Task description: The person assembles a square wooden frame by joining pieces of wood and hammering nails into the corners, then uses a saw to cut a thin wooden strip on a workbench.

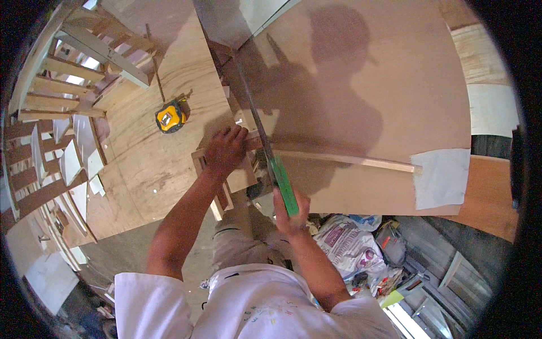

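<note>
My right hand (pixel 292 213) is wrapped round the green handle (pixel 284 187) of a handsaw. Its long, narrow blade (pixel 254 110) points away from me and crosses a thin wooden strip (pixel 350 159) just right of my left hand. The strip runs rightward over a large brown board. With fingers curled down, my left hand (pixel 227 148) grips the strip's left part near the edge of a plywood sheet (pixel 132 181). Below that hand is a small wooden frame (pixel 222 198), partly hidden by my forearm. Fine detail where blade meets wood is blurred.
A yellow and black tape measure (pixel 170 117) lies on the plywood. Slatted wooden pieces (pixel 68 85) stand at the far left. The brown board (pixel 406 96) fills the right, with a white sheet (pixel 443 179) on its edge. A white printed sack (pixel 350 246) sits on the floor below.
</note>
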The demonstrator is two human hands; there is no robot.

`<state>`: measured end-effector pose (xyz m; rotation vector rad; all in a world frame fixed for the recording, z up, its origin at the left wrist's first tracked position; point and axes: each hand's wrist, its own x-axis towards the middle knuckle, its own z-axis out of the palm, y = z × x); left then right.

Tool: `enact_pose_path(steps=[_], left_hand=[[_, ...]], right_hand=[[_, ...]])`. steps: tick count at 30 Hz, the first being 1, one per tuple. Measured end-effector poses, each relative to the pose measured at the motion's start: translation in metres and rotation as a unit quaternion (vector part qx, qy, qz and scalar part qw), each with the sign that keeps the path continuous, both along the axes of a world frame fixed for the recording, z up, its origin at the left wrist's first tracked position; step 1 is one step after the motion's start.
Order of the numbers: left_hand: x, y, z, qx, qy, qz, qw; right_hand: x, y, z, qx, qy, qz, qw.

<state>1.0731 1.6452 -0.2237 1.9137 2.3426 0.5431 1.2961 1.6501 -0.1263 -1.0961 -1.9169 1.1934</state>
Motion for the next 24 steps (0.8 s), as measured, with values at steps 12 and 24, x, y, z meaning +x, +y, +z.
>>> enact_pose_path(steps=[12,24], left_hand=[[0.001,0.001,0.014,-0.019,0.001,0.003,1.000],[0.002,0.008,0.013,-0.007,0.006,0.004,1.000]], right_hand=[[-0.003,0.007,0.006,-0.018,-0.026,0.012,0.999],[-0.021,0.016,0.015,-0.061,-0.041,-0.002,0.997]])
